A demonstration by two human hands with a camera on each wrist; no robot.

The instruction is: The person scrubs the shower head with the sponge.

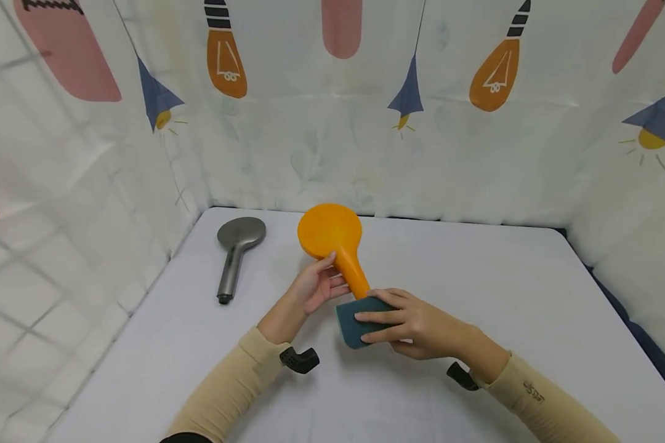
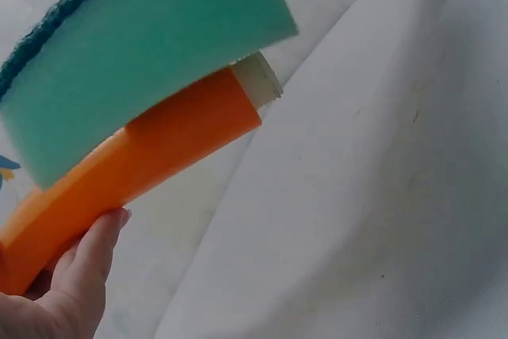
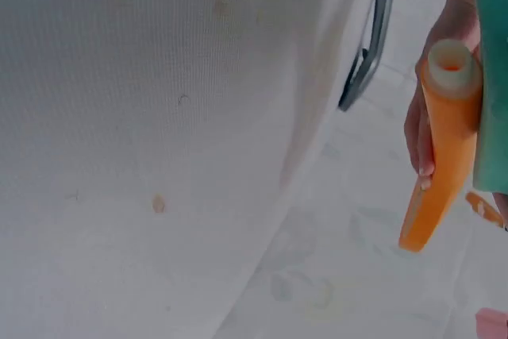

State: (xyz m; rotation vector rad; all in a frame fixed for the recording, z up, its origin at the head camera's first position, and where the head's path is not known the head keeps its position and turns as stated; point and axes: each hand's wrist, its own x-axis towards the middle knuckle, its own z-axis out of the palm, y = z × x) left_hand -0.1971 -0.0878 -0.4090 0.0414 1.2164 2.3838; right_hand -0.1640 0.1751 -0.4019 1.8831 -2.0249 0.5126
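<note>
An orange shower head (image 1: 329, 231) is held up over the table, its round face toward the back and its handle slanting down to the right. My left hand (image 1: 320, 286) holds it from below and the left, with the thumb near the neck and fingers under the handle. With spread fingers on its dark scouring side, my right hand (image 1: 421, 326) grips a green sponge (image 1: 348, 323). In the left wrist view, the light green foam of the sponge (image 2: 159, 61) lies along the orange handle (image 2: 190, 117). The right wrist view shows the handle's pale hollow threaded end (image 3: 451, 69).
A grey shower head (image 1: 233, 258) lies on the white-covered table (image 1: 465, 277) at the left. Printed fabric walls (image 1: 321, 147) enclose the table at the back and sides. Black devices (image 1: 300, 360) are worn at both wrists over beige sleeves.
</note>
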